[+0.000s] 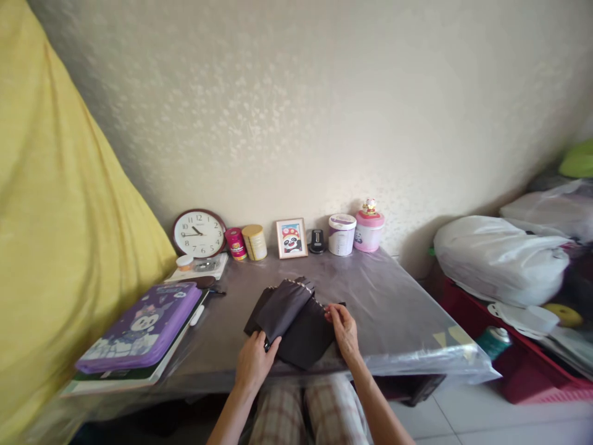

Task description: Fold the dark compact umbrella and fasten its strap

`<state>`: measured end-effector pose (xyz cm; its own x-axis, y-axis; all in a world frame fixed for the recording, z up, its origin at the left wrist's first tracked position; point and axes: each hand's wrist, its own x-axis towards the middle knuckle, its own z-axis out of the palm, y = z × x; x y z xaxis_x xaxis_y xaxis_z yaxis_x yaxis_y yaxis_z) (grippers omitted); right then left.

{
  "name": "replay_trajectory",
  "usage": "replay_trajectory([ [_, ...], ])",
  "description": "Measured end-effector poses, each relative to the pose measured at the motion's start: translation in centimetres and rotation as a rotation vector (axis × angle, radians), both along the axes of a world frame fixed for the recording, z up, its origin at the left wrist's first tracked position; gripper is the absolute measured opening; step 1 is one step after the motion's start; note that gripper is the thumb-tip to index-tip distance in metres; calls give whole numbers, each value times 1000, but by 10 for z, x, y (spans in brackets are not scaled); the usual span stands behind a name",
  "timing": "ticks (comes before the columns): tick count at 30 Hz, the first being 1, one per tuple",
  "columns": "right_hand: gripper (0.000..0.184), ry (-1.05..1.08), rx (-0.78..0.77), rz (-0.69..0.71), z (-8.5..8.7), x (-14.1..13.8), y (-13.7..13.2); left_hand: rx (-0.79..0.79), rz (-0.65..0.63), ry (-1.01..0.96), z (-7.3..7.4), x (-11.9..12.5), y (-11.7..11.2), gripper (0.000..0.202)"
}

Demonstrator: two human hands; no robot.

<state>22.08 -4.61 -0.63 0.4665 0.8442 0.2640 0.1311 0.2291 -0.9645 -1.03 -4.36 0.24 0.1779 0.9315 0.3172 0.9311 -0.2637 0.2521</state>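
A black folding umbrella lies on the table in front of me, its loose cloth panels partly folded over one another. A light patterned trim runs along the cloth's upper edge. My left hand is closed around the near left end of the umbrella, where a small dark end shows between thumb and fingers. At the right side of the cloth, my right hand pinches the edge of a panel between thumb and fingertips. The umbrella's ribs and shaft are hidden under the cloth.
A purple case rests on books at the left, beside a yellow curtain. Along the wall stand a clock, cans, a picture frame and tubs. Right of the plastic-covered table is a red basket with bags.
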Motion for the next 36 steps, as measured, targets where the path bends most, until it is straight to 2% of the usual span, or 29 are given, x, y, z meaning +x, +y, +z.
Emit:
replay_trajectory([
  [4,34,81,23,-10,3,0,0,-76,-24,-172,8,3,3,38],
  [11,35,92,8,21,0,2,-1,-141,51,-455,32,9,3,43],
  [15,34,54,7,119,3,2,-9,-382,100,-713,38,12,-2,42],
  [17,32,-66,-2,166,8,5,-20,-489,115,-879,38,13,-5,41],
  [20,27,-379,-10,254,19,12,-44,-569,134,-1073,37,12,-5,43],
  [23,27,-653,39,394,29,19,-68,-607,123,-1145,37,8,-2,44],
  [27,44,-956,32,464,29,19,-86,-633,103,-1173,37,4,1,42],
  [30,52,-1077,8,447,23,14,-90,-649,115,-1164,35,3,1,42],
  [36,51,-1147,40,414,17,1,-85,-665,121,-1177,30,0,2,42],
])
